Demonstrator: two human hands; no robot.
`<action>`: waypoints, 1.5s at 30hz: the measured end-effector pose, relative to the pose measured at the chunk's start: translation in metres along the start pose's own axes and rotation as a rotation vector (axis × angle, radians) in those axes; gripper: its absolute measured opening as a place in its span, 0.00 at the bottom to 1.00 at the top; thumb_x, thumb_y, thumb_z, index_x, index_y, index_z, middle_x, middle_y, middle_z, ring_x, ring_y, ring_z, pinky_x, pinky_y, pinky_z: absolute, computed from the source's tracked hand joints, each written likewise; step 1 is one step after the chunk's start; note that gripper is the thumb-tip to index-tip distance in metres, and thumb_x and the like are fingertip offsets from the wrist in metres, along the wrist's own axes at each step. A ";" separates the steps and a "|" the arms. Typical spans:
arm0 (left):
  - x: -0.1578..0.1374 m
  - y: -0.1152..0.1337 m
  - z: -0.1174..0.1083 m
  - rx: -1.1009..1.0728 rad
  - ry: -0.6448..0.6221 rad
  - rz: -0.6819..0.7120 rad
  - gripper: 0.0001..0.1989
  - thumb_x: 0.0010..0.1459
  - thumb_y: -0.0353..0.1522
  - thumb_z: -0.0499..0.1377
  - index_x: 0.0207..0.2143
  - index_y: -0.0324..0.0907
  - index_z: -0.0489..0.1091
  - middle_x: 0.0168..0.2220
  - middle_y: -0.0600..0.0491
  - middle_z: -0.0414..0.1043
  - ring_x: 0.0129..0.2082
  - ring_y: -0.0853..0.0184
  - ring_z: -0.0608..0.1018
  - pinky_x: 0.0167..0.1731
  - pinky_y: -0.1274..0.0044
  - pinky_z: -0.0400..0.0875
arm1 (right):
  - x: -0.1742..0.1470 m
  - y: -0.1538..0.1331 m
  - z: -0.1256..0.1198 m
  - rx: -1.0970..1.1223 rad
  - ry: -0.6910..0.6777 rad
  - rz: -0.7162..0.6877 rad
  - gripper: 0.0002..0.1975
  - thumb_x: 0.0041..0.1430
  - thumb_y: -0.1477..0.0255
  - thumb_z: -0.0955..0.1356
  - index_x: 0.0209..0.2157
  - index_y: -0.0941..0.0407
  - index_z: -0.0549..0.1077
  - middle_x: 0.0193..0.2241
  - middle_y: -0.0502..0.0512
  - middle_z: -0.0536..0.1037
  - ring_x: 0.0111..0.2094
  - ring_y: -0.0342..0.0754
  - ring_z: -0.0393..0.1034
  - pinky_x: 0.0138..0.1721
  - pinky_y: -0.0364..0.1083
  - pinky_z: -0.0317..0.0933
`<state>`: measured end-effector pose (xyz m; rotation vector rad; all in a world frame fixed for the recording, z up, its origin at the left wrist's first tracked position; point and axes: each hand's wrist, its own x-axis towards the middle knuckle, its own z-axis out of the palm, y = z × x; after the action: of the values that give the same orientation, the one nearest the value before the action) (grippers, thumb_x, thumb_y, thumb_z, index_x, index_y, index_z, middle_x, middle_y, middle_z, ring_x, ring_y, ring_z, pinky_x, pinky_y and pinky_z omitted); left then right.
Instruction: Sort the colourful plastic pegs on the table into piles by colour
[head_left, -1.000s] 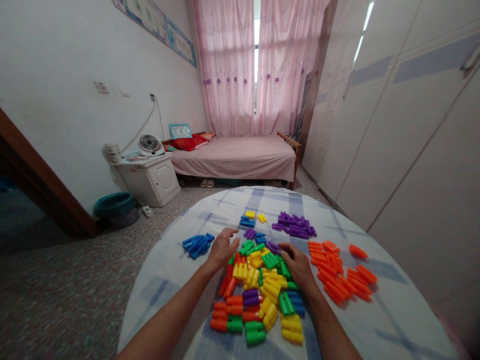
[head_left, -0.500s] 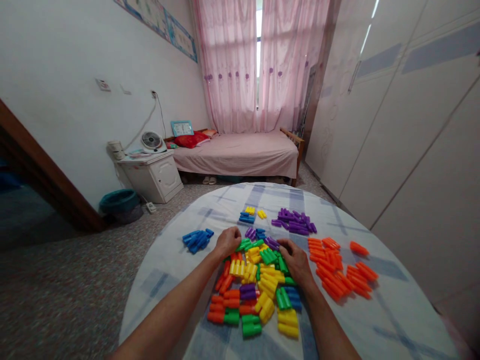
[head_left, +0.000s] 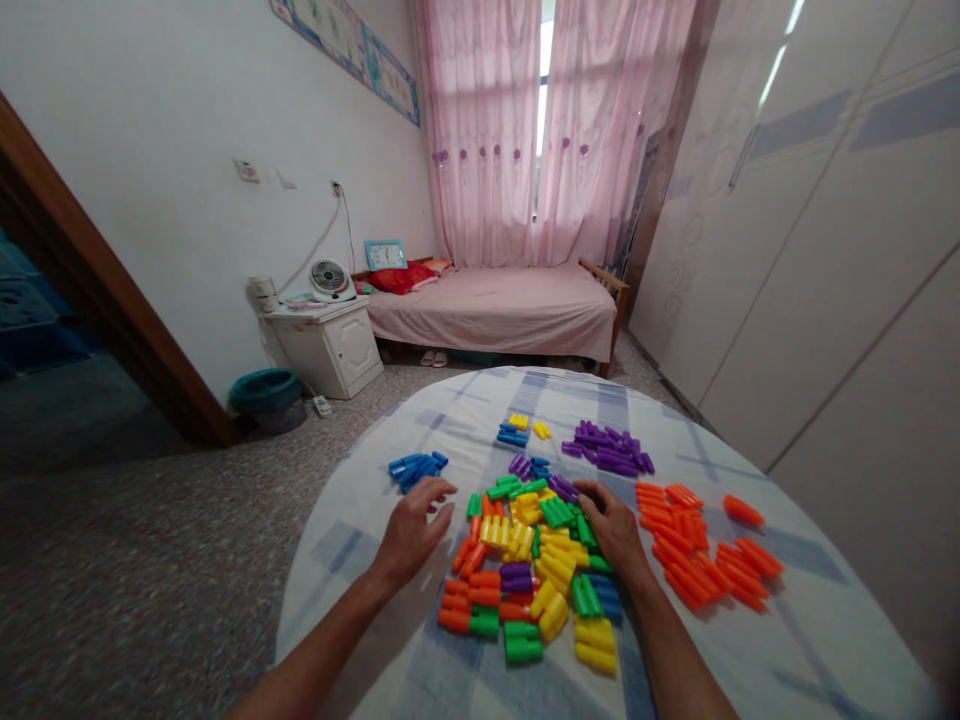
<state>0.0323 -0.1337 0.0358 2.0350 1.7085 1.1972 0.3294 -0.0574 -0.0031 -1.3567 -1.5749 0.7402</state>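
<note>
A mixed pile of plastic building blocks, tube-shaped and joined side by side, lies in front of me, with yellow blocks [head_left: 556,565] in the middle and green blocks [head_left: 523,645] among orange ones. My left hand [head_left: 415,530] is just left of the pile, fingers apart and nothing in them. At the pile's upper right edge, my right hand [head_left: 613,528] has its curled fingertips against a purple block [head_left: 564,488]. Its thumb and forefinger close on that block's end; the other fingers are partly hidden.
Sorted groups surround the pile on the round cloth-covered table [head_left: 360,610]: blue blocks [head_left: 417,470] left, purple blocks [head_left: 611,447] behind, orange blocks [head_left: 686,550] right. A few yellow blocks [head_left: 541,430] sit farther back. Beyond are a bed [head_left: 510,300] and a wardrobe [head_left: 810,250].
My left hand has drawn back leftward from the top of the pile and its fingers have spread. My right hand stays by the purple block. The view has turned slightly left.
</note>
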 end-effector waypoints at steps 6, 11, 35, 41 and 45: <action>0.075 0.029 0.071 0.174 -0.170 0.045 0.13 0.54 0.29 0.53 0.42 0.41 0.70 0.43 0.50 0.71 0.42 0.67 0.73 0.44 0.75 0.67 | 0.002 0.006 0.001 0.019 0.003 0.012 0.16 0.50 0.63 0.63 0.38 0.56 0.74 0.36 0.55 0.78 0.39 0.52 0.72 0.43 0.50 0.62; 0.115 0.021 0.108 0.219 -0.303 0.014 0.12 0.45 0.27 0.59 0.36 0.42 0.73 0.38 0.49 0.72 0.40 0.62 0.73 0.41 0.74 0.66 | 0.002 0.007 0.001 0.045 0.000 -0.005 0.15 0.51 0.64 0.64 0.37 0.56 0.73 0.35 0.56 0.78 0.39 0.52 0.72 0.43 0.50 0.63; 0.070 -0.019 0.060 -0.205 -0.093 -0.207 0.16 0.47 0.33 0.55 0.38 0.39 0.74 0.34 0.50 0.77 0.29 0.66 0.75 0.33 0.74 0.70 | 0.000 0.005 0.002 0.033 0.004 0.011 0.13 0.53 0.68 0.62 0.38 0.55 0.74 0.36 0.54 0.78 0.39 0.50 0.72 0.43 0.48 0.64; 0.062 -0.024 0.075 -0.231 -0.085 -0.237 0.17 0.51 0.34 0.53 0.43 0.39 0.72 0.37 0.48 0.76 0.33 0.64 0.76 0.38 0.72 0.70 | 0.001 0.005 0.002 0.062 -0.012 0.005 0.13 0.52 0.68 0.63 0.38 0.55 0.74 0.36 0.54 0.78 0.39 0.50 0.72 0.43 0.48 0.64; 0.059 -0.020 0.082 -0.226 -0.070 -0.208 0.16 0.53 0.34 0.53 0.42 0.39 0.71 0.39 0.48 0.75 0.37 0.64 0.76 0.42 0.71 0.69 | 0.000 0.004 0.003 0.068 0.009 0.016 0.12 0.51 0.67 0.65 0.37 0.55 0.74 0.35 0.54 0.79 0.38 0.50 0.73 0.41 0.48 0.65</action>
<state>0.0742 -0.0487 -0.0040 1.7027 1.6239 1.1767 0.3286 -0.0560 -0.0073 -1.3226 -1.5195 0.7898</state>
